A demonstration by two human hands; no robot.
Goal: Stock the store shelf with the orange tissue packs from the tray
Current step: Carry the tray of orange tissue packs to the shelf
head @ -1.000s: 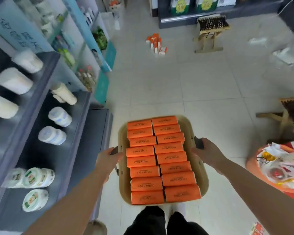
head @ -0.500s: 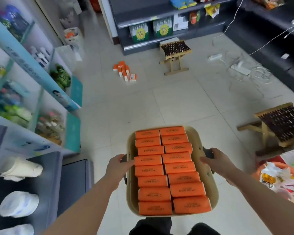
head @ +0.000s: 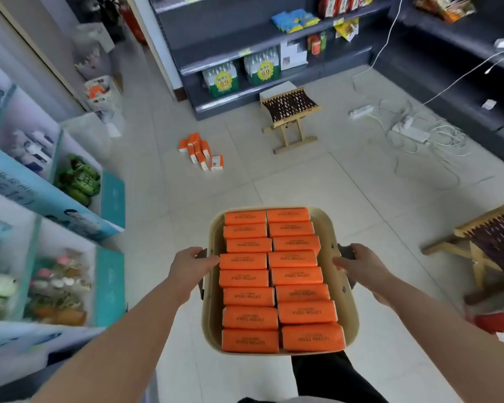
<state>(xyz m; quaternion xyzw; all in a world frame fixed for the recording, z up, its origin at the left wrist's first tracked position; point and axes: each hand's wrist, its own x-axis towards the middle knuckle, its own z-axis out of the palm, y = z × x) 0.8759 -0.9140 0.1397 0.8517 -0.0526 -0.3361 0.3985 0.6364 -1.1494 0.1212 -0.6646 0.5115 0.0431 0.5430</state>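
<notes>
I carry a beige tray [head: 350, 321] in front of me at waist height. Two rows of several orange tissue packs [head: 277, 279] fill it. My left hand [head: 191, 264] grips the dark handle on the tray's left side. On the right side, my right hand [head: 358, 264] grips the other handle. A dark store shelf [head: 239, 91] with bottled water packs stands ahead across the floor.
Light blue shelves [head: 56, 196] with toys run along my left. Several orange boxes [head: 201, 151] lie on the tiled floor ahead. A folding stool [head: 290, 117] stands near the far shelf, another stool [head: 489, 245] at my right. White cables and power strips [head: 410, 129] cover the floor at right.
The view has swung up and away from the dark left shelf with white rolls toward the far shelving. Both hands keep their hold on the tray handles.
</notes>
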